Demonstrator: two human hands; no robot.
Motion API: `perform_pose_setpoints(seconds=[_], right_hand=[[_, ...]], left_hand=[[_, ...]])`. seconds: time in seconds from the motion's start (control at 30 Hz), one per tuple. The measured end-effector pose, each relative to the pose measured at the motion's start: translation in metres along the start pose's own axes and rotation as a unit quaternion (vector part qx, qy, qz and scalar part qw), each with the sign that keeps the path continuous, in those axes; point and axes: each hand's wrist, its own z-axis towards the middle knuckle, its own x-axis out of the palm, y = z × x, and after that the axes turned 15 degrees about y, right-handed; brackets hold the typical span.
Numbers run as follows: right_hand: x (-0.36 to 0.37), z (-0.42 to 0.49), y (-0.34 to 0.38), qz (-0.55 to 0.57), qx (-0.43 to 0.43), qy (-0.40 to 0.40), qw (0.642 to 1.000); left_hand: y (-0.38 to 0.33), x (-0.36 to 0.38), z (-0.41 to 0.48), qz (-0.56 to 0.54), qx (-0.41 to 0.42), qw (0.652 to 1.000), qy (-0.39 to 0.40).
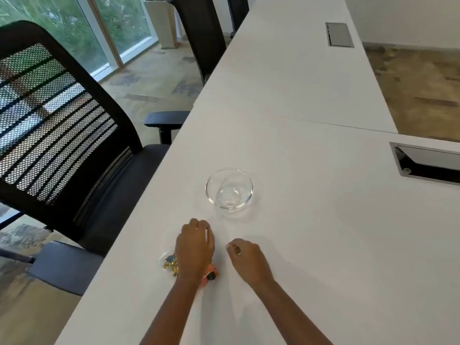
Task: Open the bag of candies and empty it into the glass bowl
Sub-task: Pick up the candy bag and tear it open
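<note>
A clear glass bowl (229, 189) stands empty and upright on the white table (311, 232). Nearer to me lies a clear bag of candies (167, 263), with gold and blue wrappers showing at its left end and orange ones at its right. My left hand (195, 247) lies over the middle of the bag, palm down, fingers curled onto it, and hides most of it. My right hand (245, 257) rests just to the right of the bag, apart from it, with its fingers curled in and nothing in them. The bowl is about a hand's length beyond my left hand.
A black mesh office chair (62, 135) stands close against the table's left edge, and more chairs (199, 33) are farther back. Two metal cable hatches (428, 163) (339, 34) are set into the table on the right. A seam crosses the table behind the bowl.
</note>
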Motion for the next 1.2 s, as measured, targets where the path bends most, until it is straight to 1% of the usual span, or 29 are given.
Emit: perform_pose_setpoints(seconds=[0.03,0.1,0.17,0.27,0.37,0.47,0.6,0.7,0.77,0.87,0.97,1.03,1.1,1.2], right_hand=[[0.005,0.003,0.003,0.016,0.004,0.02,1.0],[0.013,0.005,0.01,0.034,0.008,0.043,0.998],[0.02,0.009,0.016,0.046,0.017,0.059,0.997],[0.027,0.013,0.018,0.056,0.034,0.053,0.996],[0.032,0.016,0.017,0.038,0.055,0.051,0.996],[0.031,0.016,0.018,0.036,0.064,0.057,0.996],[0.02,0.016,0.011,0.041,0.071,0.041,0.996],[0.003,0.013,0.003,0.054,0.066,0.02,0.996],[-0.01,0.008,-0.001,0.055,0.051,-0.005,0.997],[-0.029,-0.003,-0.007,0.046,0.017,-0.079,0.996],[-0.045,-0.017,-0.007,0.088,-0.016,-0.139,0.986],[-0.054,-0.027,-0.004,0.158,-0.03,-0.146,0.976],[-0.062,-0.037,-0.003,0.217,-0.039,-0.146,0.964],[-0.07,-0.045,-0.005,0.187,-0.04,-0.15,0.97]], left_hand=[[0.008,-0.004,0.001,0.003,-0.037,0.999,0.021],[0.025,-0.008,0.003,0.008,-0.08,0.997,0.024],[0.037,-0.01,0.002,0.008,-0.101,0.994,0.03],[0.043,-0.011,0.001,0.01,-0.111,0.993,0.038],[0.049,-0.013,0.002,-0.049,-0.132,0.989,0.053],[0.054,-0.015,0.002,-0.125,-0.152,0.974,0.112],[0.056,-0.022,0.004,-0.256,-0.123,0.935,0.212],[0.043,-0.029,0.001,-0.359,-0.096,0.894,0.249],[0.027,-0.035,-0.001,-0.408,-0.083,0.873,0.254],[-0.009,-0.039,-0.003,-0.465,-0.067,0.843,0.263],[-0.047,-0.039,-0.003,-0.512,-0.041,0.813,0.275],[-0.068,-0.038,-0.001,-0.531,-0.035,0.804,0.264],[-0.085,-0.036,0.0,-0.564,-0.04,0.786,0.249],[-0.104,-0.034,0.0,-0.615,-0.044,0.745,0.255]])
